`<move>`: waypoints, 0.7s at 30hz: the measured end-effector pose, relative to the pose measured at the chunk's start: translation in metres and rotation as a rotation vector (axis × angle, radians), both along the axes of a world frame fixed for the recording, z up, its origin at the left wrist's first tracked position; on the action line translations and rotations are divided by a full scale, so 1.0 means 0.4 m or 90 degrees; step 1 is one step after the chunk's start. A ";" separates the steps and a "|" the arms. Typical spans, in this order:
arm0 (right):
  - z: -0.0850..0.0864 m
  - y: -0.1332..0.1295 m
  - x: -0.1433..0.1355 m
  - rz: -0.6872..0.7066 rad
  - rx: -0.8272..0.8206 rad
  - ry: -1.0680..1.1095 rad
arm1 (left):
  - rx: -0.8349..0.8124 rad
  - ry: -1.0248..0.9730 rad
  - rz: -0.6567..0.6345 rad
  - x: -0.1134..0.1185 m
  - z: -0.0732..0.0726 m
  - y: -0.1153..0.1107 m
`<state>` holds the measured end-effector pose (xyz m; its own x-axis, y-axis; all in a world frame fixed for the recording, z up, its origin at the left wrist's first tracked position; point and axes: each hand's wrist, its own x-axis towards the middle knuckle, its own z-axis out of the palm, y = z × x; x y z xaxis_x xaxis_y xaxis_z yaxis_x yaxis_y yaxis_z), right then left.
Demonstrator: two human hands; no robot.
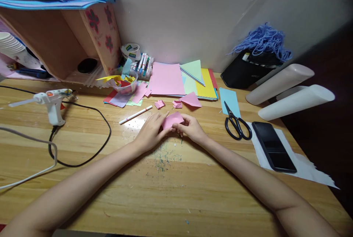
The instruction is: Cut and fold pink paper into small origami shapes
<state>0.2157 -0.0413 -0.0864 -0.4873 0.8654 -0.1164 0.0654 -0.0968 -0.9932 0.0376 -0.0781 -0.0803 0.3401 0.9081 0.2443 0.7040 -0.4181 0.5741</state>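
Note:
A small pink piece of paper [173, 120] is held just above the table between both hands. My left hand [151, 129] grips its left side, thumb along the near edge and fingers behind. My right hand [191, 128] pinches the lower right edge, with its thumb on top. Just beyond my hands lie two small folded pink paper pieces, one on the left [159, 104] and one on the right [177, 104]. A larger pink sheet [191, 99] lies to their right. A white marker pen [135, 115] rests near my left hand.
At the left stands a white glue gun [53, 104] with a looping black cable [110, 134]. Black scissors [236, 123] and a phone [273, 147] lie at the right. Stacked coloured paper [167, 79] and a tub of scraps [129, 89] stand at the back.

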 end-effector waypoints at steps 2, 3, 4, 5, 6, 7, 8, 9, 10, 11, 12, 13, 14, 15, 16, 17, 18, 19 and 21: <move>-0.001 0.000 0.000 0.000 -0.007 0.019 | -0.012 -0.009 -0.002 -0.002 -0.001 0.002; -0.002 0.000 -0.001 -0.001 -0.010 0.025 | -0.016 -0.016 -0.003 -0.004 -0.002 0.004; -0.002 0.000 -0.001 -0.004 -0.011 0.028 | -0.020 -0.023 -0.003 -0.004 -0.003 0.005; -0.002 0.000 -0.002 -0.008 -0.010 0.029 | -0.024 -0.029 -0.003 -0.005 -0.004 0.005; -0.002 0.001 -0.002 -0.012 -0.008 0.030 | -0.027 -0.034 -0.001 -0.005 -0.004 0.006; -0.002 0.001 -0.002 -0.013 -0.007 0.033 | -0.031 -0.038 0.001 -0.005 -0.004 0.006; -0.002 0.001 -0.003 -0.012 -0.009 0.038 | -0.035 -0.042 0.002 -0.005 -0.004 0.006; -0.003 0.001 -0.003 -0.010 -0.013 0.045 | -0.039 -0.047 0.002 -0.004 -0.003 0.006; -0.003 0.001 -0.004 -0.007 -0.018 0.053 | -0.045 -0.054 0.001 -0.004 -0.002 0.006; -0.003 0.001 -0.004 -0.004 -0.023 0.062 | -0.050 -0.063 0.000 -0.003 0.000 0.007; -0.004 0.001 -0.004 -0.001 -0.027 0.070 | -0.055 -0.075 -0.002 -0.003 0.001 0.007; -0.005 0.001 -0.004 0.001 -0.029 0.076 | -0.061 -0.089 -0.003 -0.003 0.003 0.008; -0.006 0.002 -0.004 0.001 -0.030 0.081 | -0.069 -0.104 -0.005 -0.004 0.004 0.009; -0.007 0.002 -0.004 0.001 -0.029 0.083 | -0.077 -0.118 -0.008 -0.004 0.005 0.011; -0.008 0.003 -0.003 0.000 -0.028 0.083 | -0.085 -0.133 -0.010 -0.005 0.005 0.012; -0.009 0.003 -0.003 0.000 -0.026 0.083 | -0.094 -0.146 -0.012 -0.007 0.005 0.013; -0.010 0.004 -0.002 0.000 -0.023 0.083 | -0.102 -0.157 -0.013 -0.008 0.006 0.014; -0.011 0.004 -0.002 0.001 -0.021 0.083 | -0.110 -0.164 -0.014 -0.009 0.006 0.014; -0.011 0.005 -0.002 0.000 -0.020 0.084 | -0.126 -0.170 -0.022 -0.010 0.009 0.013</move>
<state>0.2151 -0.0392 -0.0908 -0.5007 0.8621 -0.0780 -0.0655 -0.1276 -0.9897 0.0338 -0.0728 -0.0767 0.3196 0.9357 0.1492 0.5051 -0.3014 0.8087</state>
